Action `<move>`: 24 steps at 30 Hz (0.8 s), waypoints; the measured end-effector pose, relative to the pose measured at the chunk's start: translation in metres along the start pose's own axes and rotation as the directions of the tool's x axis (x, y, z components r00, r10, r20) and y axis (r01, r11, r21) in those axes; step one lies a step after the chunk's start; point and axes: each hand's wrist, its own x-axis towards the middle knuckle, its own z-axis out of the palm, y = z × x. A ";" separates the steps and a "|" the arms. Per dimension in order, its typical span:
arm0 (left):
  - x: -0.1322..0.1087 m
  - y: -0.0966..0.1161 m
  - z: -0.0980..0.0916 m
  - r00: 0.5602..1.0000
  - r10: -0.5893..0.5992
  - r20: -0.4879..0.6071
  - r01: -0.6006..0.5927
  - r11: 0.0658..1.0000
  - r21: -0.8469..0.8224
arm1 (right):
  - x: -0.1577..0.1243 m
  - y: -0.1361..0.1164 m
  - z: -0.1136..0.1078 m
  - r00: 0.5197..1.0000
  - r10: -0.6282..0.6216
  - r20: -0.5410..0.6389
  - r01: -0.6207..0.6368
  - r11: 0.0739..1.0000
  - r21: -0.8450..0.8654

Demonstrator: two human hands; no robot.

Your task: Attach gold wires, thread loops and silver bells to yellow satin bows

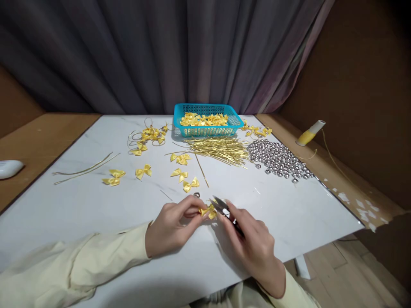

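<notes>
Near the front of the table, my left hand pinches a yellow ribbon bow between thumb and fingers. A silver bell shows just beyond those fingers; whether it is joined to the bow I cannot tell. My right hand is closed around small dark thread snips, blades pointing up and left at the bow's right side. The blades look slightly apart. Several loose bows lie beyond my hands, the nearest being a yellow bow.
A blue basket of yellow bows stands at the back. Before it lie a bundle of gold ties and a pile of silver bells. Bows with looped cords sit back left. A thread spool stands right; a white object lies left.
</notes>
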 end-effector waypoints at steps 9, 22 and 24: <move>0.008 0.005 -0.004 0.967 -0.226 0.120 0.254 0.906 -0.338 | 0.012 0.020 -0.016 0.895 0.434 -0.102 -0.434 0.901 0.022; 0.014 0.006 -0.006 0.872 -0.425 0.244 0.487 0.698 -0.525 | 0.002 0.057 -0.016 0.912 0.349 0.217 -0.181 0.814 -0.552; 0.014 0.006 -0.005 0.867 -0.425 0.258 0.495 0.683 -0.537 | 0.003 0.061 -0.017 0.918 0.320 0.232 -0.156 0.832 -0.532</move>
